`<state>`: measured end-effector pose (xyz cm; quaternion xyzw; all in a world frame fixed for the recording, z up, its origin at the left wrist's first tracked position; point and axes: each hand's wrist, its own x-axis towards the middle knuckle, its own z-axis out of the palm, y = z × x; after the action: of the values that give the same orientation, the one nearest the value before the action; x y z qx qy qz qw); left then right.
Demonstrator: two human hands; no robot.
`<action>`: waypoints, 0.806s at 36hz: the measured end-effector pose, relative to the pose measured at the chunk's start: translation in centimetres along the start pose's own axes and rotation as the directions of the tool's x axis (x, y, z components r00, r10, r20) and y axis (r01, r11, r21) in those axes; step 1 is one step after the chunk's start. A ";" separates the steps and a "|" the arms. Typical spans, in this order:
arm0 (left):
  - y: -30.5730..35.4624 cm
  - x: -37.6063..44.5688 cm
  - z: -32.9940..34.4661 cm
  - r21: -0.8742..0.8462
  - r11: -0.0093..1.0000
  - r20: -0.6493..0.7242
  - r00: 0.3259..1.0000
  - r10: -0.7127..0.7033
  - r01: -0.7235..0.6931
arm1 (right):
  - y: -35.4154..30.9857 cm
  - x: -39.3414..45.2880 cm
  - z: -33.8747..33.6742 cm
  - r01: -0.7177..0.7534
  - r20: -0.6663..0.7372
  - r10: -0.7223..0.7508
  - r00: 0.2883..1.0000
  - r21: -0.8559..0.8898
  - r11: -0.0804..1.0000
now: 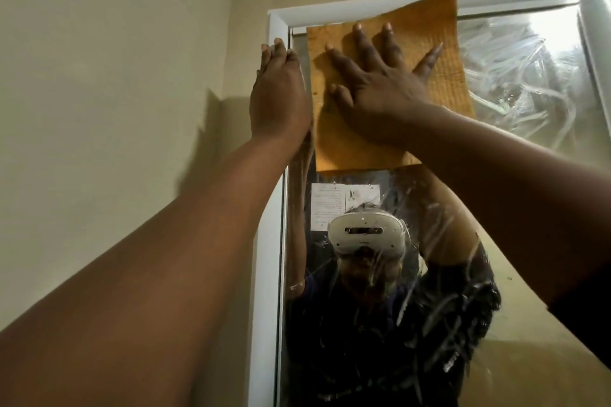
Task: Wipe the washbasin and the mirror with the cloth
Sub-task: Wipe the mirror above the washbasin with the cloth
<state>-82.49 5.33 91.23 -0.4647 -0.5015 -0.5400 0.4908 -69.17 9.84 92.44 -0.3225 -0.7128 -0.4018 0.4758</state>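
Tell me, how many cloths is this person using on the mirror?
1. A single orange cloth is spread flat against the top left of the mirror, under the right hand. The left hand holds none; any others would be out of view.

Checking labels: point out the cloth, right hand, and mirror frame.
cloth [443,76], head view, bare orange patch right of the thumb.
right hand [380,89], head view, back of the hand, spread flat on the cloth.
mirror frame [276,30], head view, white top-left corner.

Glass of the mirror is wide open to the right; the white frame and left hand box in the left edge.
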 end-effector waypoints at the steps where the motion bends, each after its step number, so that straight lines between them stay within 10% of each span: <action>1: 0.0 0.0 -0.1 -0.005 1.000 -0.011 1.000 -0.007 0.007 | -0.3 0.6 0.0 0.001 0.003 -0.001 1.000 0.003 1.000; 29: 0.0 -0.7 -0.6 -0.073 0.996 -0.033 0.998 -0.055 0.052 | -1.9 2.4 0.5 0.036 -0.084 -0.037 0.996 -0.015 0.999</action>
<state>-82.39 4.81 90.53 -0.4591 -0.4854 -0.5787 0.4677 -71.79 9.60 94.12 -0.2955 -0.6952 -0.4285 0.4957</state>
